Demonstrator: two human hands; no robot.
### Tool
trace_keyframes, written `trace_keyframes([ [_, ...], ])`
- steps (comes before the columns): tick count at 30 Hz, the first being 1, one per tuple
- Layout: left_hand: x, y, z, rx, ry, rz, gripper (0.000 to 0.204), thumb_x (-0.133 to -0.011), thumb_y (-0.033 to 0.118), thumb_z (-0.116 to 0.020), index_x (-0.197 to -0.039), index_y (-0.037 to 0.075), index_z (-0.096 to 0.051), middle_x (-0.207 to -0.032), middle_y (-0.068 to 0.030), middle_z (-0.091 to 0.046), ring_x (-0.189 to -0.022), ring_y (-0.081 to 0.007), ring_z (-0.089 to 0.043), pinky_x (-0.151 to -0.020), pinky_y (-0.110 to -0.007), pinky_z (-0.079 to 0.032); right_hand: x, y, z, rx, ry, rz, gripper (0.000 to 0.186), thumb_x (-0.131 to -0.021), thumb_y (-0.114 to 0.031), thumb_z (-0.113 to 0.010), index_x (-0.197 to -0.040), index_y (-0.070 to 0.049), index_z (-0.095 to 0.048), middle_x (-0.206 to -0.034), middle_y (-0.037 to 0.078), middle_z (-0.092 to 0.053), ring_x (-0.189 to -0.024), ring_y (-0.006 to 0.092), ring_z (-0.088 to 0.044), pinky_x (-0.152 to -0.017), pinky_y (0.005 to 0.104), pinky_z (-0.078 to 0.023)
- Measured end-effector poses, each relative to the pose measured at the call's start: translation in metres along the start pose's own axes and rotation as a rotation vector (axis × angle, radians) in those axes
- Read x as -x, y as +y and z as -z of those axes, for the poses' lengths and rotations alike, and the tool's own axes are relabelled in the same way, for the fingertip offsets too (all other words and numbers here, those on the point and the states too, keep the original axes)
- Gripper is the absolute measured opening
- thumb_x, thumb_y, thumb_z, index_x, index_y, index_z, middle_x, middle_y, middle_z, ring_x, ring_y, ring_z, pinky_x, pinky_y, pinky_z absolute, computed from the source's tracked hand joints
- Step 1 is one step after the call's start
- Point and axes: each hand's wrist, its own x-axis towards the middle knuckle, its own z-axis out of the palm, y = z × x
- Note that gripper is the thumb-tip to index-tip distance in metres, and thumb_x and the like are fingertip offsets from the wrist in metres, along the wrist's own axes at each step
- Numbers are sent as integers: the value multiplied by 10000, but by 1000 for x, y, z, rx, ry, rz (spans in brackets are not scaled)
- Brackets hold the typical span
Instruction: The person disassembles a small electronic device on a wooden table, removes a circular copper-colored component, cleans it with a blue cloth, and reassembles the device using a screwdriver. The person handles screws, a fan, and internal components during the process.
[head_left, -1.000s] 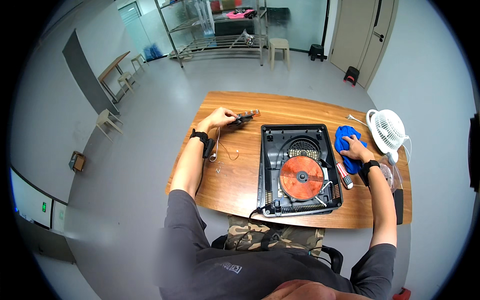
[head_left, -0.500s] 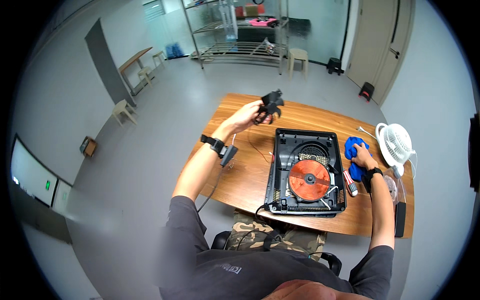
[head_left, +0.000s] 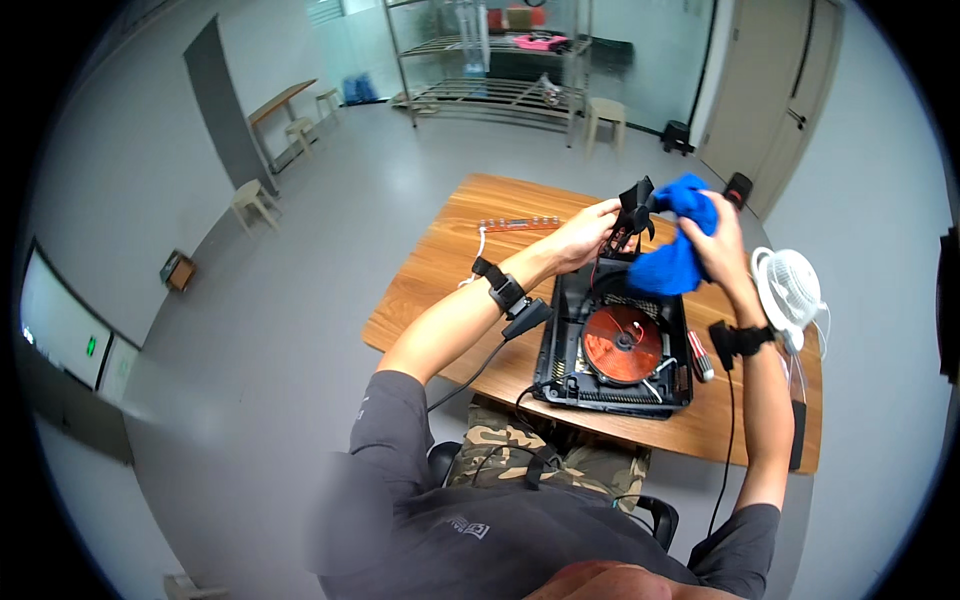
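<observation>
My left hand is closed on a small black fan, held up above the back of an open black appliance housing. My right hand grips a crumpled blue cloth, raised right beside the fan; whether it touches the blades I cannot tell. In the housing lies a round copper-coloured coil with a dark hub and thin wires. A narrow orange strip board with a white lead lies at the back left of the table. A red-and-white handled tool rests right of the housing.
The wooden table holds a white desk fan and a black flat object on the right. Beyond are a metal rack, stools and a door. Cables hang from my wrist devices.
My left hand has lifted the black fan off the table's left side and moved it right, over the housing. My right hand has raised the blue cloth up beside it.
</observation>
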Motion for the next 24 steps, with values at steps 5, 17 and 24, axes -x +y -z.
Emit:
trace_keyframes([
  [5, 5, -17, -18, -110, 38, 2, 312, -1065, 129, -480, -1359, 62, -563, -882, 53, -597, -652, -16, -447, -583, -189, -369, 17, -49, -29, -78, 4, 70, 590, -830, -296, -804, -1308, -47, -564, -1311, 217, -514, -1239, 379, -547, -1059, 443, -451],
  [17, 28, -31, -15, -234, -15, -21, 270, -1044, 132, -543, -1271, -9, -586, -1092, -43, -651, -941, -106, -651, -829, -264, -565, 42, -37, -31, -501, -127, -183, 597, -850, -207, -794, -1354, -78, -500, -1262, 178, -584, -1191, 273, -574, -1020, 404, -464],
  [24, 38, -31, -19, -231, -15, -29, 228, -1039, 171, -572, -1214, 34, -621, -922, 27, -634, -654, -14, -459, -587, -190, -383, 46, -39, -30, -622, -31, -198, 489, -870, -91, -739, -1304, -85, -514, -1066, 100, -667, -991, 158, -625, -869, 339, -527],
])
